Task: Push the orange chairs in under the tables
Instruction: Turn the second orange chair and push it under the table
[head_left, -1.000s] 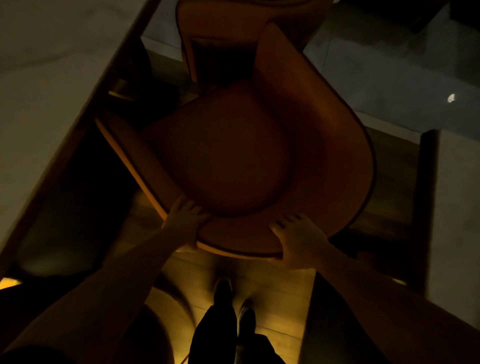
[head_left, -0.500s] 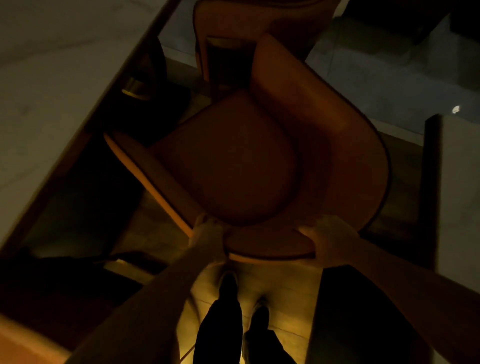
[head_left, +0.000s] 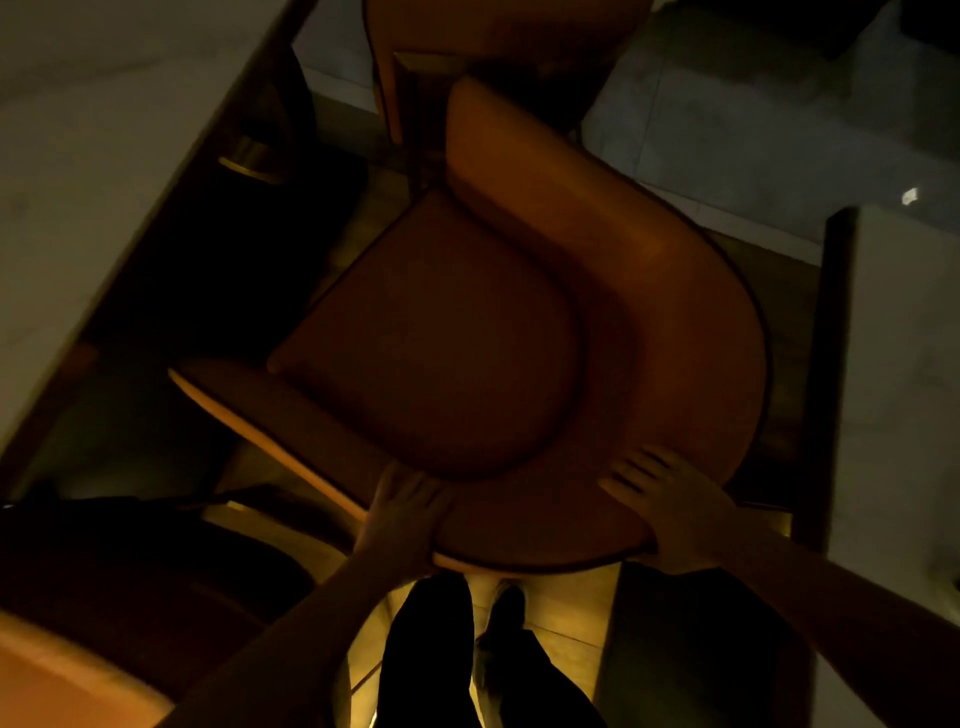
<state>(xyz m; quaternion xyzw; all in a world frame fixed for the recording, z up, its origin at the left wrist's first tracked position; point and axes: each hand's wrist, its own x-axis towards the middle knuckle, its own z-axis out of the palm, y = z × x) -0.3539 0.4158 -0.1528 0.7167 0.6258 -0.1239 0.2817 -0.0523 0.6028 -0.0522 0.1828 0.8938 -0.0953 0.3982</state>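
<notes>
Chair (head_left: 436, 353): angled beside the left tabletop (head_left: 93, 171), seat fully exposed, not yet under. Your left hand (head_left: 402, 512) and right hand (head_left: 670, 506) each grip its backrest rim. Push remains.

- My left hand (head_left: 402, 512) and right hand (head_left: 670, 512) are bare; no gloves, rings or watch that I can make out
- Both forearms are uncovered; no sleeves reach into view
- I wear dark trousers (head_left: 423, 654); dark shoes (head_left: 506, 608) with pale edging
</notes>
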